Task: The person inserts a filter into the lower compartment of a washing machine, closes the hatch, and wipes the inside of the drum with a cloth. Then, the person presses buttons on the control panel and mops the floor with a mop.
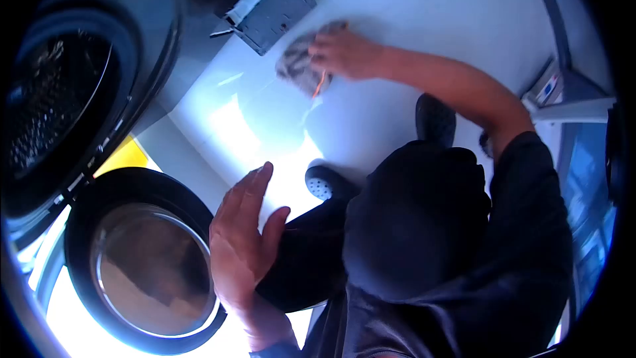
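My right hand (344, 53) reaches out over the pale floor, its fingers bent onto a crumpled grey patterned cloth (299, 66) that lies on the floor. A thin orange strip shows along the cloth's near edge. Held in the air beside the open round washing machine door (139, 179), my left hand (242, 238) has its fingers straight and its thumb apart, with nothing in it. Just past the cloth sits a grey plastic box-like part (275, 16) with a white and orange end, perhaps a detergent drawer.
The dark washing machine drum (56, 99) gapes at the left. Beneath me are my dark shoes (321, 182) with holes in them. A pale frame with a small labelled object (548, 87) stands at the right. Bright glare covers part of the floor (232, 126).
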`<state>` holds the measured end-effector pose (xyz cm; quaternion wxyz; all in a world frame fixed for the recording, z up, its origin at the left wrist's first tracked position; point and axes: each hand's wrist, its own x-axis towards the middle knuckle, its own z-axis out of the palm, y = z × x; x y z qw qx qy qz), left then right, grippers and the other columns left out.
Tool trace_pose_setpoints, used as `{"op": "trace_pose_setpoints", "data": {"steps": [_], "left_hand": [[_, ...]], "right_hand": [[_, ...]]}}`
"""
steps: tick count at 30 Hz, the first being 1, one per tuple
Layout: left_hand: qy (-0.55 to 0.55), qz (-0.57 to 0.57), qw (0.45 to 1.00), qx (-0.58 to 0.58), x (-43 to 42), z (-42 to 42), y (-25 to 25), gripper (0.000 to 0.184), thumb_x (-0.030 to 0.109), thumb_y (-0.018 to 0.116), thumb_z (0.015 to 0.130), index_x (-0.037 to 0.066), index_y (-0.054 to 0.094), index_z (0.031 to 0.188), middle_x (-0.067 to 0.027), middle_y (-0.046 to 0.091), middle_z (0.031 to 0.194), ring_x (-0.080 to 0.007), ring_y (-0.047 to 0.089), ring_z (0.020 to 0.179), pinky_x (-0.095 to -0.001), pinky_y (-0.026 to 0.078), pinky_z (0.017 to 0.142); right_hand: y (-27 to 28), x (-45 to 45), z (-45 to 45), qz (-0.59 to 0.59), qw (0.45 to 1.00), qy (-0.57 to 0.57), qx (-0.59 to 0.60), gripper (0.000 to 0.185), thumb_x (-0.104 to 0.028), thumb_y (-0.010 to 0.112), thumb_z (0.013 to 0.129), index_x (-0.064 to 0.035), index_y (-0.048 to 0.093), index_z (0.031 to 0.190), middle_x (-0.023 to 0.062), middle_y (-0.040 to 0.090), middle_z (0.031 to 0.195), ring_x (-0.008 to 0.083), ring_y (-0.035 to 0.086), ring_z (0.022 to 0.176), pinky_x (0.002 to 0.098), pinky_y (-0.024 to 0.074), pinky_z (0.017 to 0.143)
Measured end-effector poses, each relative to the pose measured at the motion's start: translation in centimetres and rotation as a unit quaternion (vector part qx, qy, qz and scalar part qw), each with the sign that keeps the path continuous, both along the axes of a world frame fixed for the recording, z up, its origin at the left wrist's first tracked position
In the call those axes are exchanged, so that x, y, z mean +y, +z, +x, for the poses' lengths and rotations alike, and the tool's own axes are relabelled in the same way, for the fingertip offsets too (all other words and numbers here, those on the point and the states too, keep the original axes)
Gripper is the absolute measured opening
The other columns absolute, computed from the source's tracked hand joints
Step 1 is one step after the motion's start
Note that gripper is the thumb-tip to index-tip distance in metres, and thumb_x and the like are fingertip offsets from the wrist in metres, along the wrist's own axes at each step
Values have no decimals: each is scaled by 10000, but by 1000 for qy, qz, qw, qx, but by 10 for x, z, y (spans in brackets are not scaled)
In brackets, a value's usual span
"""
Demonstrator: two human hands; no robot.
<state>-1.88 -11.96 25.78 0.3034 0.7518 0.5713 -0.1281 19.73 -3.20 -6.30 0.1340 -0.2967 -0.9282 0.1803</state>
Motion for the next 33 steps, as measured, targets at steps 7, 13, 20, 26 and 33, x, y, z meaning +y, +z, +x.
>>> {"op": "trace_pose_setpoints", "data": {"steps": [7, 13, 20, 26, 33], "left_hand": [[333, -145, 923, -123, 83, 17, -105, 368, 100, 606, 972, -18, 564, 1318, -175, 659, 1228, -283, 633, 1167, -411, 510, 995], [588, -48, 663, -462, 183, 23, -264, 408, 213, 479, 1045, -31, 468, 1372, -188, 597, 1311, -290, 590, 1219, -368, 475, 1045], [563, -190, 462, -658, 247, -31, -316, 337, 199, 453, 1056, -18, 527, 1303, -148, 643, 1260, -222, 615, 1186, -326, 499, 1022], [577, -295, 278, -709, 250, -15, -317, 375, 256, 387, 1081, 10, 546, 1313, -134, 672, 1198, -227, 670, 1095, -323, 563, 938], [592, -210, 239, -740, 247, 0, -323, 340, 247, 408, 1074, 0, 563, 1247, -144, 695, 1056, -212, 717, 907, -315, 618, 812]], "right_hand": [[-20, -10, 110, 106, 941, -315, 65, 313, -152, 651, 789, -165, 667, 1101, 28, 594, 1181, 250, 551, 1075, 417, 473, 922], [-20, -16, 124, 90, 914, -378, 119, 409, -211, 625, 738, -54, 650, 1115, 170, 593, 1167, 366, 558, 1054, 452, 465, 960], [-50, -18, 126, 90, 909, -392, 109, 449, -125, 666, 738, -172, 640, 1184, 30, 580, 1232, 262, 539, 1093, 414, 446, 972], [-52, -16, 126, 97, 911, -392, 85, 417, -202, 667, 768, -198, 649, 1184, 16, 587, 1226, 251, 543, 1057, 391, 462, 957], [-45, -15, 124, 121, 911, -385, 84, 420, -118, 641, 722, -144, 651, 1142, 49, 606, 1197, 286, 579, 1003, 409, 489, 896]]}}
